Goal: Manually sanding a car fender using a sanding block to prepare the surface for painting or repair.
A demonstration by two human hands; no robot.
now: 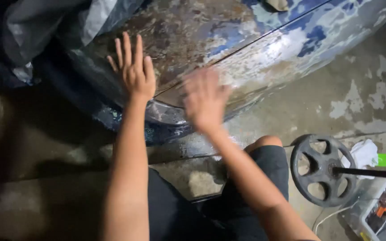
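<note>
A car body panel (228,35) with worn blue paint, bare grey patches and rust fills the top of the view. My left hand (133,68) lies flat on the rusty part of it, fingers spread. My right hand (205,99) is blurred against the panel's lower edge near a seam line, palm to the surface; I cannot tell whether anything is under it. My knees in dark shorts (264,165) show below.
A dark weight plate on a bar (322,170) lies on the concrete floor at right, beside a white cloth (363,155), a green object (385,159) and a clear plastic box (371,214). A grey cover (45,22) drapes the car at top left.
</note>
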